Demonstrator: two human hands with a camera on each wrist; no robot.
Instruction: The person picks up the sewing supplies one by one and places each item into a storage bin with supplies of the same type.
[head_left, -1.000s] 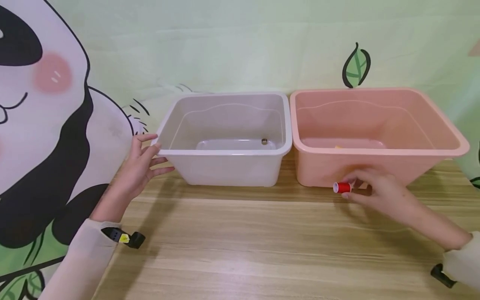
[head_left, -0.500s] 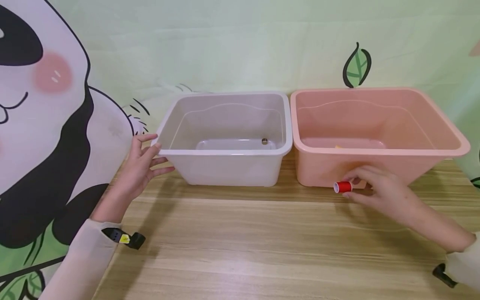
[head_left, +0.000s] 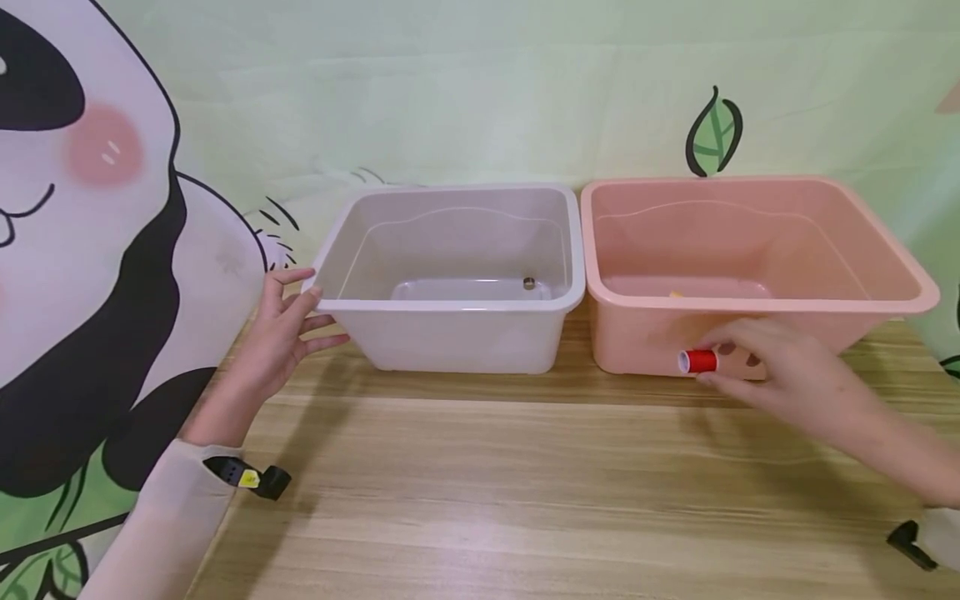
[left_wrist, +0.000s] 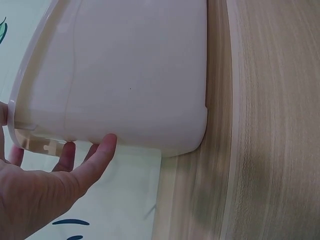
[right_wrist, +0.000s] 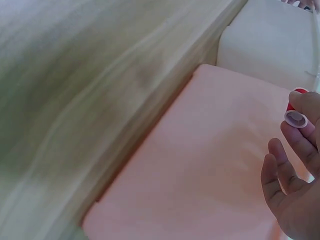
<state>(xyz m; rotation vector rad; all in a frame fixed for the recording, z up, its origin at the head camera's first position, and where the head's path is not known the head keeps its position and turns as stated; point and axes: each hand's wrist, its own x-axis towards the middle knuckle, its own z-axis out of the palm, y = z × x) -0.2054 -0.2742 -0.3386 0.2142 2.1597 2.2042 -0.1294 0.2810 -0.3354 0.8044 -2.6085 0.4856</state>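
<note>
My right hand (head_left: 795,367) pinches a spool of red thread (head_left: 702,361) between thumb and fingers, in front of the pink bin (head_left: 637,337) and below its rim. The spool lies sideways, its white hollow end facing left. In the right wrist view, the thumb and index finger hold the spool (right_wrist: 296,118) while the other fingers are loosely bent. My left hand (head_left: 277,333) holds the near left corner of the white bin (head_left: 465,337) at its rim. In the left wrist view, fingertips (left_wrist: 109,142) rest against the bin's outer wall under the rim.
Both bins stand side by side at the back of the wooden table (head_left: 480,483). A small round metallic piece (head_left: 528,283) lies in the white bin. A bit of something yellow (head_left: 677,293) shows over the pink bin's front rim. Behind hangs a panda-print cloth (head_left: 450,108).
My right hand has moved slightly up and to the right with the spool of thread. The left hand and both bins have stayed where they were.
</note>
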